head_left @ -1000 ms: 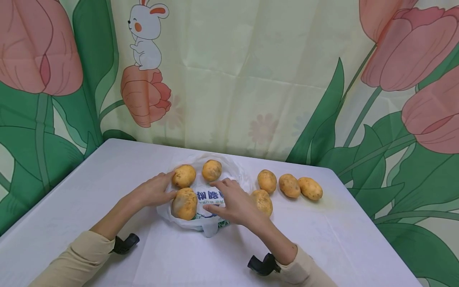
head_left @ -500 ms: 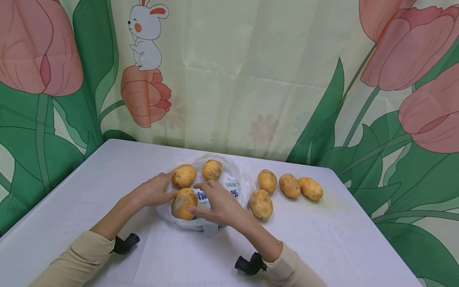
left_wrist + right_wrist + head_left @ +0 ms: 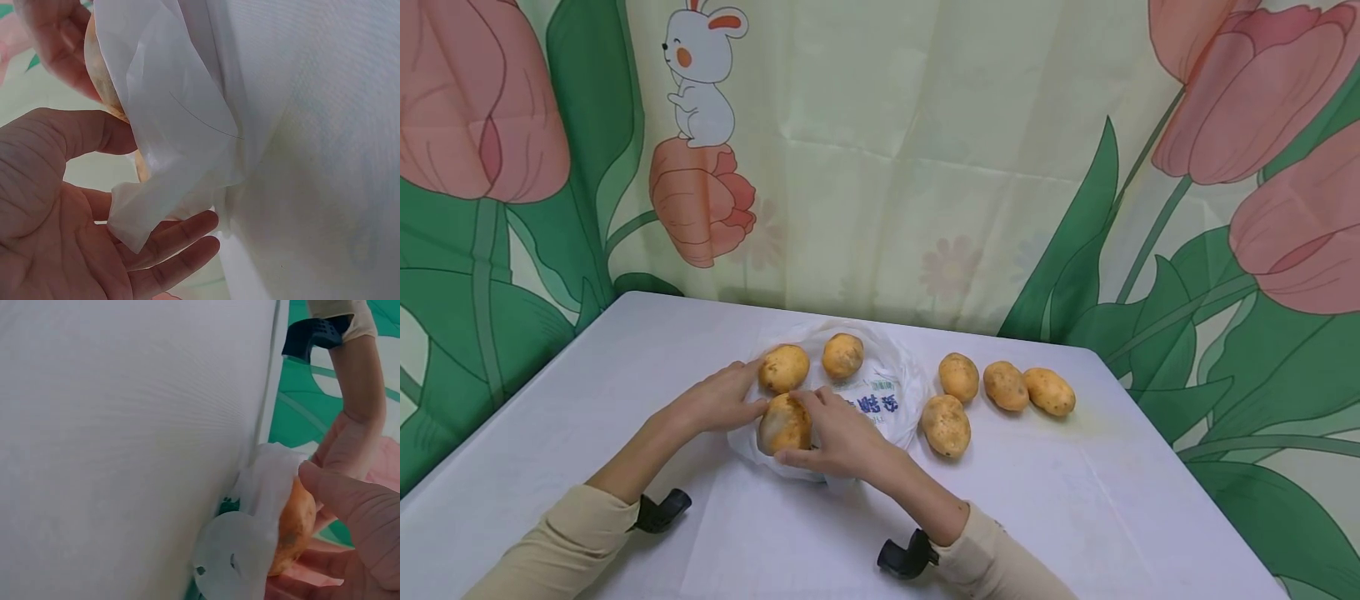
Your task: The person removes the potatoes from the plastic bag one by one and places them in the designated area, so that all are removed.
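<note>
A white plastic bag (image 3: 904, 375) with blue print lies spread on the table under 3 potatoes. At its near left sits a large potato (image 3: 784, 423); my right hand (image 3: 841, 437) has fingertips on its top and thumb along its near side. In the right wrist view, thumb and fingers lie either side of this potato (image 3: 297, 525), beside the bag's edge. My left hand (image 3: 722, 398) rests at the bag's left, fingertips by the back left potato (image 3: 784, 368), thumb by the near one. The left wrist view has its fingers loosely extended around the bag's edge (image 3: 175, 112).
Another potato (image 3: 842, 356) sits at the back of the bag. To the bag's right, several loose potatoes lie on the white tablecloth (image 3: 1037, 492), the closest potato (image 3: 946, 427) near the bag's rim. A printed curtain (image 3: 880, 167) hangs behind the table.
My right hand has moved left across the bag to the near potato, and its thumb and fingers have come around it. The left hand stays in place.
</note>
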A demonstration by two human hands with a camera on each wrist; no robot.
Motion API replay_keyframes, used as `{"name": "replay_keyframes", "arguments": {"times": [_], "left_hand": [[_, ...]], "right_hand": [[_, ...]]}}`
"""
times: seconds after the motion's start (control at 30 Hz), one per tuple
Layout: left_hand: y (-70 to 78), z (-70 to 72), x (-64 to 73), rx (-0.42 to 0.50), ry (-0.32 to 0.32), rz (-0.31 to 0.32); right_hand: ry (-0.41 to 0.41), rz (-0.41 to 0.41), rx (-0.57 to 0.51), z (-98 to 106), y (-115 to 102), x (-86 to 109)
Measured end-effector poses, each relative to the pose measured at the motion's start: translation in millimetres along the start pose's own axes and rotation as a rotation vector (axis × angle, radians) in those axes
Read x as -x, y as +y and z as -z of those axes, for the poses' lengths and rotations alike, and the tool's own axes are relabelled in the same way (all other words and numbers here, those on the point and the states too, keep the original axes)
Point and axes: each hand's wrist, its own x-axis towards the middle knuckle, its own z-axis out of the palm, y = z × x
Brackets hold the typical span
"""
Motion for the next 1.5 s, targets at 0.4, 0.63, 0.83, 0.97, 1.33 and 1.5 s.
{"name": "replay_keyframes", "arguments": {"times": [0.4, 0.63, 0.83, 0.97, 1.33, 1.5], "left_hand": [[1.4, 0.5, 1.0, 0.003, -0.007, 0.015], [2.1, 0.3, 1.2, 0.003, -0.005, 0.007], [2.3, -1.3, 0.3, -0.004, -0.014, 0.026], [2.5, -0.7, 0.2, -0.006, -0.017, 0.031], [1.2, 0.7, 0.7, 0.002, 0.001, -0.007], [0.7, 0.4, 1.2, -0.003, 0.006, -0.018]], "right_hand": [[0.016, 0.002, 0.016, -2.6, -0.7, 0.5], [0.027, -0.001, 0.003, -4.1, 0.4, 0.5], [0.034, -0.003, -0.014, -4.7, 0.5, 1.0], [0.036, 0.001, -0.022, -3.1, 0.0, 1.9], [0.043, -0.033, -0.092, 8.4, 2.6, 10.6], [0.068, -0.042, -0.112, 14.2, 5.1, 15.2]]}}
